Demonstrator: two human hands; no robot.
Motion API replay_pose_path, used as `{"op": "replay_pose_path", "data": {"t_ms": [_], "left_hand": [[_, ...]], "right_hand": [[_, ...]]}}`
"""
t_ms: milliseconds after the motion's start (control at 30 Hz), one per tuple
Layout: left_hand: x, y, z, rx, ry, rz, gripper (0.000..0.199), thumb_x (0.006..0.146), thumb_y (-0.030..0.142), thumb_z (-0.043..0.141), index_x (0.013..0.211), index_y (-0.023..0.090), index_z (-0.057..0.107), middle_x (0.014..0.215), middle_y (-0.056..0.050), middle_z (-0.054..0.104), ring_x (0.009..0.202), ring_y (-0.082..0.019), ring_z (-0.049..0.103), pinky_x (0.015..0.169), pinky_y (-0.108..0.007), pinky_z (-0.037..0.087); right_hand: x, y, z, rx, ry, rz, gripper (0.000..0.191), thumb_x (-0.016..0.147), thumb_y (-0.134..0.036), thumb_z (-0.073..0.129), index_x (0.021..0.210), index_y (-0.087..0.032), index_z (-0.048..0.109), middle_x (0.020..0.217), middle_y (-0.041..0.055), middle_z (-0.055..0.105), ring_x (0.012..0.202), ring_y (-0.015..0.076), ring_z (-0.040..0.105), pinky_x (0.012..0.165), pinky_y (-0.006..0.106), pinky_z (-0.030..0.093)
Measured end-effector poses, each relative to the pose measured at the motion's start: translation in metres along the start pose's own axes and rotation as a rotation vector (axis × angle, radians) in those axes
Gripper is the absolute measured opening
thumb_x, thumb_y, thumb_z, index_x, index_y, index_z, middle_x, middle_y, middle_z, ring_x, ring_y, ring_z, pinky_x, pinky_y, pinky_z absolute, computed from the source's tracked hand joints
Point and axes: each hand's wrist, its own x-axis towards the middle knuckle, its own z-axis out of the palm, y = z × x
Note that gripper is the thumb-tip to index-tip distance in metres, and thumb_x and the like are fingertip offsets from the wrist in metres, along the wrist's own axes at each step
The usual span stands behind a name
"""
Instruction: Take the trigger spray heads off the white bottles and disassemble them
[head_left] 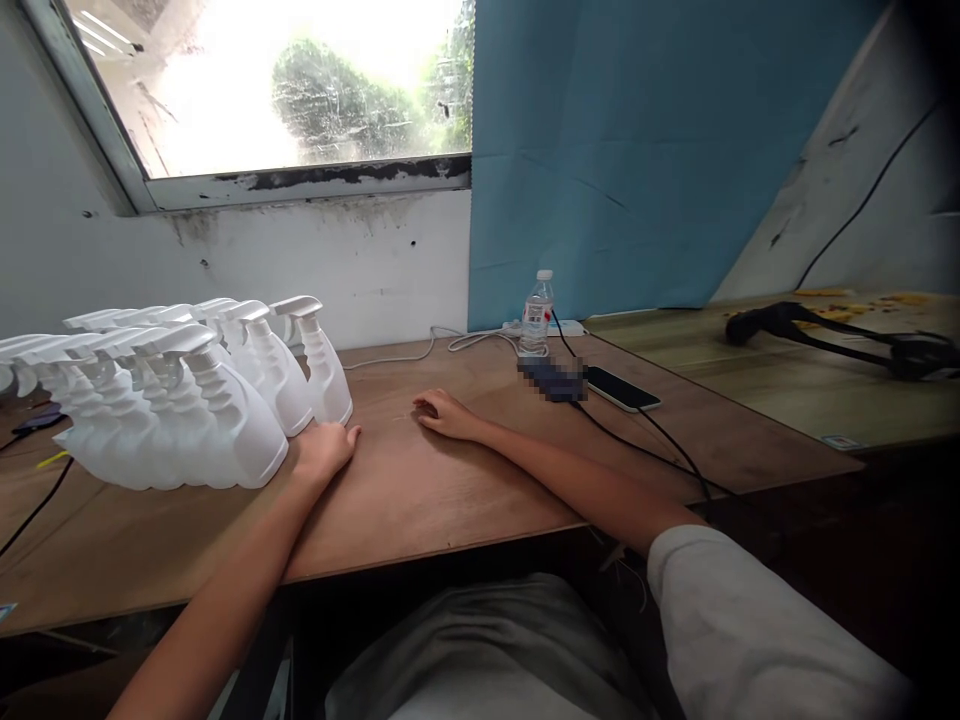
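My left hand (328,447) rests on the table right beside a cluster of white spray bottles (247,420), its back up and its thumb apart. Most of its fingers are out of sight, and no bottle shows in its grip. The spray bottles stand upright in close rows with their trigger heads on, several of them overlapping. One bottle (328,365) is at the right end of the back row, just beyond my left hand. Farther right, my right hand (445,415) lies on the tabletop with loosely bent fingers, holding nothing.
A clear plastic water bottle (535,318) stands on the brown table (397,490) near the wall. In front of it lie a blurred dark object (553,380) and a phone (621,388) with black cables. A black strap-like frame (817,335) rests on the side surface. A window is above.
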Motion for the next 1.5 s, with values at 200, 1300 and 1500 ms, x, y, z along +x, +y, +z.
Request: {"op": "replay_pose_path", "data": {"t_ms": [200,1300,1500], "left_hand": [[-0.012,0.047,0.018,0.029,-0.003,0.402,0.060,0.091,0.055,0.030,0.075,0.018,0.074,0.088,-0.018,0.072,0.088,-0.032,0.067,0.077,-0.037,0.044],[0.025,0.087,0.041,-0.169,0.025,0.875,0.039,0.093,0.035,0.041,0.063,0.017,0.060,0.067,-0.006,0.067,0.061,-0.015,0.058,0.059,-0.026,0.031],[0.019,0.082,0.039,-0.280,-0.010,0.927,0.041,0.093,0.033,0.041,0.056,0.017,0.048,0.054,-0.001,0.054,0.051,-0.011,0.046,0.055,-0.025,0.027]], "right_hand": [[0.002,0.002,-0.004,0.183,0.039,0.082,0.022,0.084,-0.031,0.056,0.069,-0.016,0.057,0.068,0.0017,0.063,0.065,0.0140,0.056,0.066,0.027,0.045],[0.005,-0.004,-0.013,0.498,0.000,0.316,0.060,0.082,-0.062,0.048,0.041,-0.018,0.045,0.042,-0.0019,0.045,0.045,0.0093,0.042,0.056,0.025,0.036],[0.005,-0.006,-0.019,0.511,-0.048,0.354,0.059,0.084,-0.059,0.048,0.042,-0.018,0.045,0.042,-0.0027,0.043,0.045,0.0087,0.038,0.053,0.025,0.032]]}}
